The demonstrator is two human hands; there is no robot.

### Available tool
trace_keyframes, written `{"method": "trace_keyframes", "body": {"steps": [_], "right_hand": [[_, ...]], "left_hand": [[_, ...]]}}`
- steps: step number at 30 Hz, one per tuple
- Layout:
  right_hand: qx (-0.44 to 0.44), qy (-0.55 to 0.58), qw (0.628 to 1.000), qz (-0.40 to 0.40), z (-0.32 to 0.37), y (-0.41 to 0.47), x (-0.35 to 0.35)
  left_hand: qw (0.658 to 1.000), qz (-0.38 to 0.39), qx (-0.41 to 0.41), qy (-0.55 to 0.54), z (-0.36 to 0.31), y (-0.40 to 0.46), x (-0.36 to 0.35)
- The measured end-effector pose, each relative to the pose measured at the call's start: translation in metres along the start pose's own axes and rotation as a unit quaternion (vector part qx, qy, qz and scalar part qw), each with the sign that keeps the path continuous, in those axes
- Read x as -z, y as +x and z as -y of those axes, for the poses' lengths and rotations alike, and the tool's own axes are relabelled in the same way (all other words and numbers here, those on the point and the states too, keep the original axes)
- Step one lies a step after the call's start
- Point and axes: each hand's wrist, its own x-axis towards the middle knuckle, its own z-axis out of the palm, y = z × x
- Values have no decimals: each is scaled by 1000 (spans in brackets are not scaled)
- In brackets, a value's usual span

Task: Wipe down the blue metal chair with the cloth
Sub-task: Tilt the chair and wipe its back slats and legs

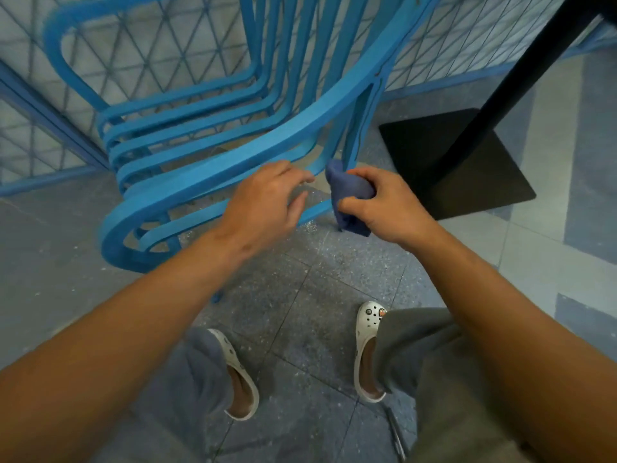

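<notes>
Gripping cloth point(347, 192) beside chair point(213, 168), right hand point(384, 205)

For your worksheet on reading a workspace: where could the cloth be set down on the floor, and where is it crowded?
Free: grey floor between the blue chair and the white clogs. Crowded: the right hand holds the cloth at the chair leg beside the black table base.

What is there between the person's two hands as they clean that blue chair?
In the head view, a gap of speckled grey floor and a blue chair slat's end separate the open left hand from the right hand, which grips the bunched cloth.
</notes>
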Motion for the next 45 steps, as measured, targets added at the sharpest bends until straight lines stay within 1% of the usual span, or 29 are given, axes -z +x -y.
{"method": "trace_keyframes", "body": {"steps": [2,4,5,7,10,13,15,19,22,28,35,37,40,42,45], "right_hand": [[6,14,999,-37,2,-1,12],[8,34,997,-75,5,1,22],[13,38,995,-88,4,3,26],[19,40,994,-104,2,9,34],[21,50,989,-141,-3,19,44],[31,62,984,-166,-4,27,50],[43,67,983,-168,-3,31,52],[61,53,986,-147,0,28,47],[60,69,986,-138,1,25,46],[45,104,982,-150,1,21,48],[51,105,986,-116,12,17,37],[68,110,987,-92,17,13,30],[97,65,990,-79,24,12,21],[127,37,987,-87,26,15,16],[166,23,979,-119,30,20,13]], "left_hand": [[998,-66,-24,-8,-5,20,11],[993,-116,-17,1,-6,43,18],[992,-125,-6,6,-5,54,20],[994,-104,24,8,-1,75,20],[997,-38,66,-10,0,90,9],[995,2,90,30,-1,90,-1],[994,0,97,51,-3,90,-2],[994,0,99,48,-3,86,2],[993,-9,102,52,-2,78,4],[992,-12,107,58,12,63,13],[991,-21,127,39,30,41,31],[990,-22,135,36,35,34,36],[987,-15,153,38,41,24,41],[986,-10,164,30,41,20,40],[986,-4,169,5,42,24,44]]}}
